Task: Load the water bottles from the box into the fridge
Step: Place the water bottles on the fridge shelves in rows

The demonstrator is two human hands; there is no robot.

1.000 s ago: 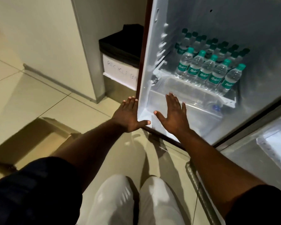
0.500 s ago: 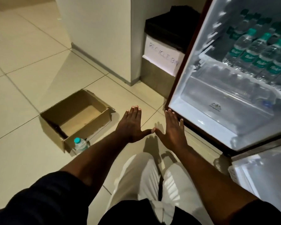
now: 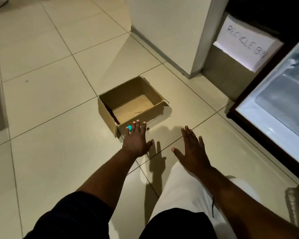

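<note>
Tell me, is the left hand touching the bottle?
Cannot tell. The head view shows the left hand in front of the bottle; only its teal cap peeks out, so no contact or gap shows.

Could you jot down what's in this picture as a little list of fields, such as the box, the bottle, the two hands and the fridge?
left hand: fingers straight, reaching over the box's near edge; holds nothing
right hand: open, above the tiled floor, holds nothing
box: open cardboard, on the floor; no bottle in the part that shows
bottle: only a teal cap shows, by the box's near wall, partly behind the left fingers; contact cannot be told
fridge: at right, open, lit inside
</note>
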